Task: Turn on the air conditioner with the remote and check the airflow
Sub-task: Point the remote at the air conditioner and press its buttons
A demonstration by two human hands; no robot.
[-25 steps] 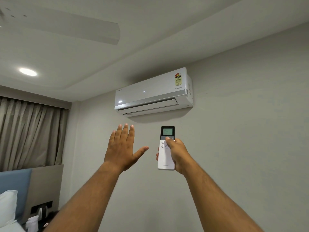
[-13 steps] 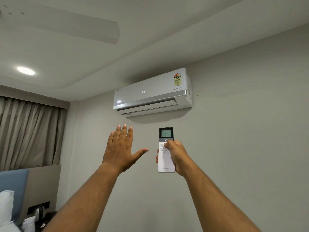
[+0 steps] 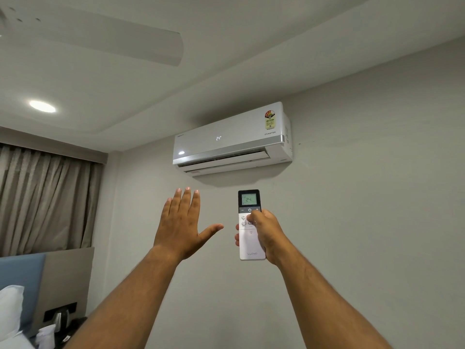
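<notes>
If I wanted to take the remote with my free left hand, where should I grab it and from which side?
Probably the plain white lower body of the remote, approached from its left edge. The right hand wraps the right side with its thumb on the buttons, and the screen on top should stay uncovered. The open left hand is already beside it.

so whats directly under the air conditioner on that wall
Bare grey wall below the air conditioner, with its shadow. Lower, in front, the open left hand is raised and the right hand holds the remote. The wall behind them is covered.
</notes>
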